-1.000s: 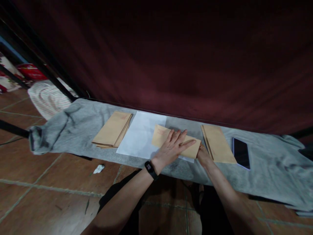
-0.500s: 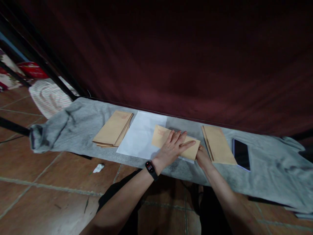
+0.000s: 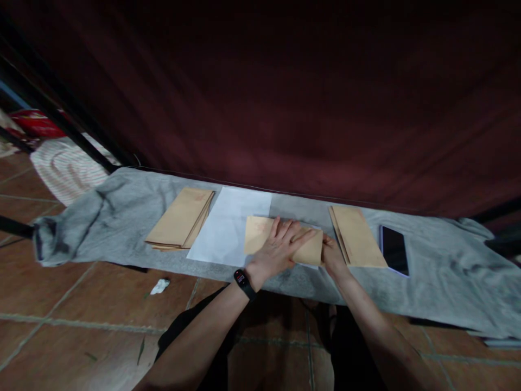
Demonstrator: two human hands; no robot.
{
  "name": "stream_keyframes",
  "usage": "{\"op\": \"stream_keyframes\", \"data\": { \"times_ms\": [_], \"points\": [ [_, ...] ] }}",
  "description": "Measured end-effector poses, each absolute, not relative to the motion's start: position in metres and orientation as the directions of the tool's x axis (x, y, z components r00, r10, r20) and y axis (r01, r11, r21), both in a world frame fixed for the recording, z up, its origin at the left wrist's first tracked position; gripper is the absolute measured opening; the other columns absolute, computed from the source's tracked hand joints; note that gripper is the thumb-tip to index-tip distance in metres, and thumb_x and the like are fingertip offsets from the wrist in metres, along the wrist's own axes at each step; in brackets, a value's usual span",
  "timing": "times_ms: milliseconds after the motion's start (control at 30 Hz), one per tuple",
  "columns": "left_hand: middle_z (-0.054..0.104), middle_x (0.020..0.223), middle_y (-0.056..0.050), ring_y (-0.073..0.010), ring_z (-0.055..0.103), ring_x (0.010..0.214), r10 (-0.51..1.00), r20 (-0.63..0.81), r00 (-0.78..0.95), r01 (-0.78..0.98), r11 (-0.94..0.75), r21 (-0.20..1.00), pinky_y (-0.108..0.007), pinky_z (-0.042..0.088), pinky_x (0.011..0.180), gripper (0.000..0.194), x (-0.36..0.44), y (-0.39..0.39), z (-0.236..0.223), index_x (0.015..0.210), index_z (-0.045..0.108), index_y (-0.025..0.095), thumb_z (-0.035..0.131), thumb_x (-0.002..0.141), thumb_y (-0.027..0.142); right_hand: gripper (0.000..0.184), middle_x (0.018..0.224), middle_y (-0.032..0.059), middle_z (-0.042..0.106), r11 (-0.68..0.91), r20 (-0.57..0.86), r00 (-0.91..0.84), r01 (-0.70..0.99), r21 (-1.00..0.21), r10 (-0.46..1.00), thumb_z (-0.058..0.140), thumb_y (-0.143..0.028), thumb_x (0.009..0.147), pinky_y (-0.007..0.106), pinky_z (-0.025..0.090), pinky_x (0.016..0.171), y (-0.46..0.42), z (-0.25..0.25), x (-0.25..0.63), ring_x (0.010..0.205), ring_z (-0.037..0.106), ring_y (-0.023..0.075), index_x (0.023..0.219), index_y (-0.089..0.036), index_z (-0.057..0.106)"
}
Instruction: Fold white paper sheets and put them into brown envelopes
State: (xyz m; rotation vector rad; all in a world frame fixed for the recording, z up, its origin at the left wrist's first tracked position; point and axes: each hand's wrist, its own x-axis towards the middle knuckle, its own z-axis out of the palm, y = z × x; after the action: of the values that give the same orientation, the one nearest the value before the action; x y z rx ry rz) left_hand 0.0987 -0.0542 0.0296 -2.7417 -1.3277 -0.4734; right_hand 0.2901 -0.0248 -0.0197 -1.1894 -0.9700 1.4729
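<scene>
A brown paper envelope (image 3: 310, 251) with faint red print lies lengthwise in front of me, over the right side of white paper sheets (image 3: 228, 228). My left hand (image 3: 277, 251), a black fitness band (image 3: 243, 281) on its wrist, presses flat on the envelope with the fingers spread. At the envelope's right end, my right hand (image 3: 334, 258) is closed, its fingertips gripping the edge and partly hidden. A white paper edge shows just beneath the envelope near both hands. To the left lies a stack of brown envelopes (image 3: 179, 217); another envelope pile (image 3: 360, 236) lies right of my right hand.
A phone (image 3: 394, 250) with a dark screen lies beside the right pile. Everything rests on a narrow surface under a grey cloth (image 3: 122, 217). Behind it hangs a dark red curtain (image 3: 285, 108). Crumpled white tissue (image 3: 160, 286) lies on the tiled floor (image 3: 101, 304).
The envelope under my hands has turned slightly, lying more level. Both hands stay on it. The whole view has shifted a little as my head moved.
</scene>
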Motion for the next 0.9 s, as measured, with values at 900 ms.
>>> {"op": "stream_keyframes", "data": {
  "times_ms": [900],
  "points": [
    [0.033,0.154,-0.015,-0.0361,0.025,0.147,0.89,0.021,0.455,0.864,-0.447,0.232,-0.062,0.01,0.119,0.127,0.035,-0.025,0.012,0.158,0.0,0.031,0.084,0.063,0.038,0.039,0.104,0.0175,0.069,-0.12,-0.017,0.123,0.915,-0.385,0.992,0.067,-0.048,0.085,0.036,0.049,0.081,-0.034,-0.028,0.304,0.101,0.068,0.0316,0.106,-0.017,0.056]
  ]
}}
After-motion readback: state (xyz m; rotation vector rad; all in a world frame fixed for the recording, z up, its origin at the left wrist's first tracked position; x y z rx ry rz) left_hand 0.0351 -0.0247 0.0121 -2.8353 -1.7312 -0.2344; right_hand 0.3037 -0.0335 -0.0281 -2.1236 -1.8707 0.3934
